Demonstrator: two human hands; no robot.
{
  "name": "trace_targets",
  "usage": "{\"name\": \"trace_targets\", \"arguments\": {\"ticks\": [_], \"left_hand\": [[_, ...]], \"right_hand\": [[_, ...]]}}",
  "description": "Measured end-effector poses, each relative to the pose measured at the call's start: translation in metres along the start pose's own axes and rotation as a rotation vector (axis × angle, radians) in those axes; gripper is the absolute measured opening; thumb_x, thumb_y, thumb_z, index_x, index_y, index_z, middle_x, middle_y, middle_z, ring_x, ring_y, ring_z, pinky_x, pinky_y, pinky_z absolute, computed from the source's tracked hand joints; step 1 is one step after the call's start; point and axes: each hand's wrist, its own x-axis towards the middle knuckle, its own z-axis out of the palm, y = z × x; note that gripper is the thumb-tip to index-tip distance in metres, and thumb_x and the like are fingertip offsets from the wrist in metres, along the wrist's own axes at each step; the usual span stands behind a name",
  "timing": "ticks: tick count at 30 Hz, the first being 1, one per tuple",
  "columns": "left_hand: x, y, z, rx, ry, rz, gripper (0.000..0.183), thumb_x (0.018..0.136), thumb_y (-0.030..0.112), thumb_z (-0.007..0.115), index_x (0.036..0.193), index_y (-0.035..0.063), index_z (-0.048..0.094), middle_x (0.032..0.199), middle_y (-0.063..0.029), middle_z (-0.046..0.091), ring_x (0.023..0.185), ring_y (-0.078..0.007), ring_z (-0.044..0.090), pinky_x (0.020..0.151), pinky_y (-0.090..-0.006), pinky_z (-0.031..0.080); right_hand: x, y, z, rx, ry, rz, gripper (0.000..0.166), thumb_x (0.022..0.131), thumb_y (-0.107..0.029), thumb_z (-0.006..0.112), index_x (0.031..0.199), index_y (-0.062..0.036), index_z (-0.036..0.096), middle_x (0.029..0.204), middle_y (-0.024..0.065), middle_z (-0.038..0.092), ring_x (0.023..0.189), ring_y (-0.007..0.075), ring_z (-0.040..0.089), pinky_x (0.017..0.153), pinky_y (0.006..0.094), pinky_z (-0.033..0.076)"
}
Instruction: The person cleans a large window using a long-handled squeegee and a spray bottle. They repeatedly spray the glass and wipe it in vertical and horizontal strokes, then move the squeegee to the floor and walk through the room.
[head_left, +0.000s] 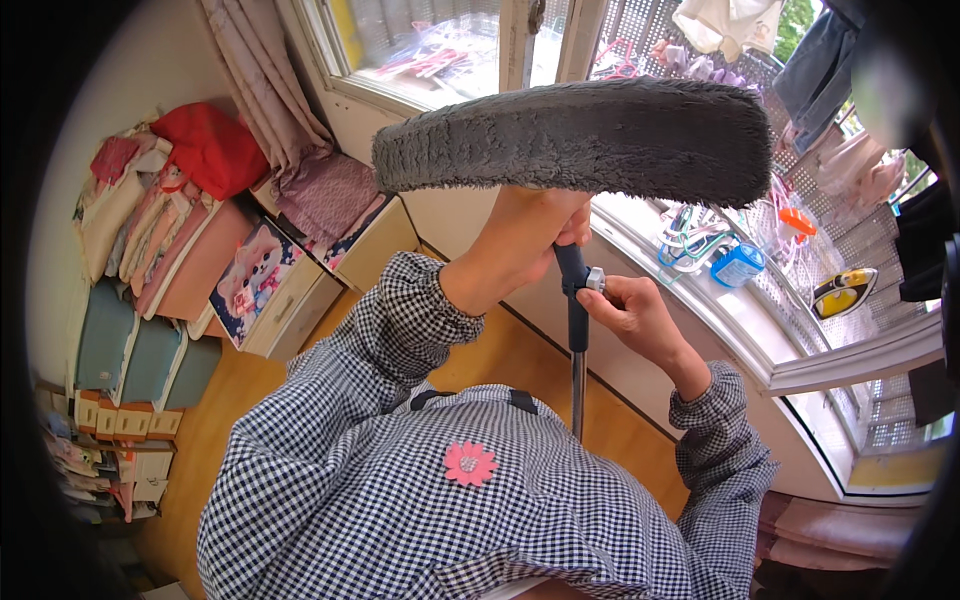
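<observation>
A long, slightly curved head covered in dark grey pile (577, 142) spans the upper middle of the view, on top of a pole. My left hand (536, 229) grips the pole right below this head, which hides part of the fingers. Lower down, the pole has a dark sleeve (579, 326) with a light grey clamp knob (595, 279), and a bare metal tube (578, 390) below that. My right hand (637, 307) has its thumb against the sleeve and its fingers curled at the knob. The pole's lower end is hidden behind my checked smock.
On the right, an open window (855, 360) has a sill with plastic hangers (686, 236), a blue container (739, 264) and a yellow-and-black iron (844, 292). Laundry (817, 75) hangs outside. Drawer cabinets (281, 300), storage boxes (150, 360) and piled clothes (142, 202) stand on the left.
</observation>
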Motion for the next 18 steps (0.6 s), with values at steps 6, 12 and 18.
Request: {"name": "trace_targets", "arguments": {"ticks": [6, 12, 18], "left_hand": [[0.005, -0.001, 0.003, 0.028, -0.031, 0.005, 0.023, 0.082, -0.001, 0.044, 0.062, 0.0089, 0.037, 0.051, 0.0016, 0.031, 0.047, -0.0096, 0.030, 0.053, -0.0272, 0.033], [0.008, -0.004, 0.000, -0.019, -0.094, -0.065, 0.022, 0.084, 0.000, 0.044, 0.065, 0.0089, 0.039, 0.051, 0.0017, 0.031, 0.047, -0.0093, 0.030, 0.054, -0.0271, 0.033], [0.009, -0.001, 0.011, -0.056, -0.022, -0.090, 0.022, 0.072, -0.007, 0.048, 0.056, 0.0044, 0.039, 0.052, -0.0029, 0.038, 0.047, -0.0130, 0.036, 0.051, -0.0277, 0.034]], "right_hand": [[0.007, 0.000, -0.013, 0.099, -0.084, 0.149, 0.042, 0.086, -0.033, 0.061, 0.063, 0.0012, 0.054, 0.054, -0.0058, 0.037, 0.049, 0.0036, 0.032, 0.041, 0.0243, 0.024], [0.009, -0.003, -0.022, -0.178, -0.060, -0.054, 0.045, 0.081, -0.038, 0.065, 0.058, -0.0021, 0.050, 0.048, 0.0009, 0.041, 0.043, 0.0087, 0.034, 0.039, 0.0272, 0.028], [0.024, -0.014, -0.047, -0.966, -0.084, -0.713, 0.047, 0.072, -0.038, 0.070, 0.056, -0.0073, 0.039, 0.053, 0.0054, 0.040, 0.046, 0.0189, 0.049, 0.041, 0.0307, 0.037]]}}
